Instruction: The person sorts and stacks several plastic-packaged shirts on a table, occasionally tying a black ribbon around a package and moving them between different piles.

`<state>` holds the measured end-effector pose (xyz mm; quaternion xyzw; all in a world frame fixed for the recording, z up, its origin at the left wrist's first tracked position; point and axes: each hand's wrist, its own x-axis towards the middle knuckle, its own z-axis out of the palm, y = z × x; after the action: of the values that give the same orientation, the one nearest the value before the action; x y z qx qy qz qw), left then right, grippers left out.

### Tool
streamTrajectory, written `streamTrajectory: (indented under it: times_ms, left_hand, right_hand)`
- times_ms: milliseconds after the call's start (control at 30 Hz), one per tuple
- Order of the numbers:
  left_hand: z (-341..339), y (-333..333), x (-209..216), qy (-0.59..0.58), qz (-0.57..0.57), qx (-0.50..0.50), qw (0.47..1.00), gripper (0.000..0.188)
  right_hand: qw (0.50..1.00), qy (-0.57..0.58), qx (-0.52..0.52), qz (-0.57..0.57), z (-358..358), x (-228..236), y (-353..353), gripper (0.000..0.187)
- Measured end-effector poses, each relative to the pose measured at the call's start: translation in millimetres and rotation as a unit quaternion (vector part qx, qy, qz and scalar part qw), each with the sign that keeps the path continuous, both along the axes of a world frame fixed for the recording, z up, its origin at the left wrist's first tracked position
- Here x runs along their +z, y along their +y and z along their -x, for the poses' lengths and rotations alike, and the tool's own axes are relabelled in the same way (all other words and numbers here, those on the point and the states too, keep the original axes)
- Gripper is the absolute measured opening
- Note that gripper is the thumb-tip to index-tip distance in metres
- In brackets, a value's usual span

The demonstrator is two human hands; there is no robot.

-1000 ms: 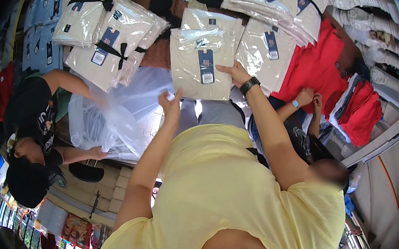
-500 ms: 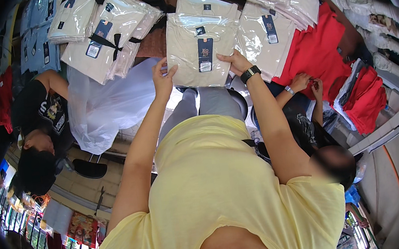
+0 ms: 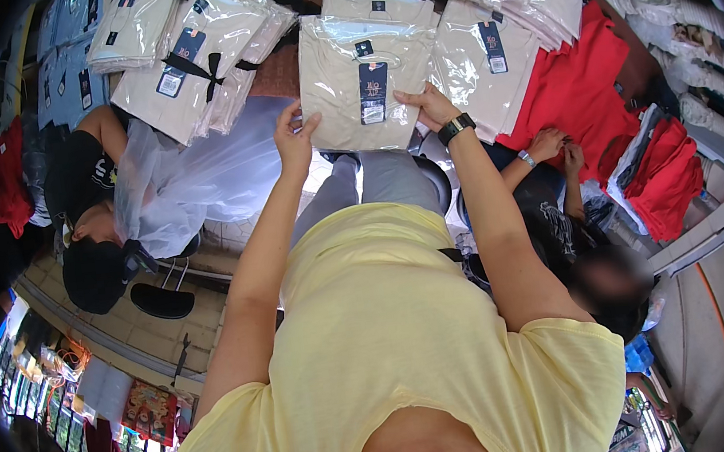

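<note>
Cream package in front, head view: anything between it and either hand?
Nothing visible. The right hand has its thumb on the front of the cream package, near its right edge. The left hand is at the left edge, also unobstructed; whether it grips is hard to tell.

We've got cream on the packaged garment [image 3: 329,78], navy on its tag [image 3: 373,86], upper centre. Light blue garment packs [image 3: 63,92], upper left. Red cloth [image 3: 577,92], upper right. Our shirt's [image 3: 372,314] plain pale yellow, lower centre; trousers [image 3: 396,176] grey.
</note>
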<state>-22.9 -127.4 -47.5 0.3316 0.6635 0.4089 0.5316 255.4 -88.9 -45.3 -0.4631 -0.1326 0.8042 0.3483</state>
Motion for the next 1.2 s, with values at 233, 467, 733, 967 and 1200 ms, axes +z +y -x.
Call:
streamTrajectory:
  times_ms: [233, 467, 733, 967, 1200]
  left_hand:
    - [4.8, 1.7, 1.8, -0.004, -0.01, -0.009, 1.0, 0.042]
    - [7.7, 0.1, 14.6, -0.055, 0.021, -0.064, 0.996, 0.037]
    - [11.2, 21.4, 29.8, 0.098, -0.057, -0.21, 0.971, 0.033]
    - [-23.2, 98.2, 1.5, 0.285, -0.072, -0.21, 0.932, 0.042]
    - [-22.3, 132.7, -31.1, 0.165, 0.071, -0.175, 0.968, 0.053]
  right_hand:
    - [1.0, 0.004, -0.005, -0.006, 3.7, -1.7, 0.0, 0.04]
    - [0.999, -0.021, -0.005, -0.026, 1.5, 16.4, -16.5, 0.055]
    - [0.997, 0.027, -0.06, 0.033, -54.2, 37.6, -90.0, 0.052]
    - [0.992, 0.021, -0.122, 0.021, -72.4, 38.1, -92.6, 0.049]
    - [0.995, -0.035, -0.085, -0.036, -25.7, 24.2, 12.0, 0.054]
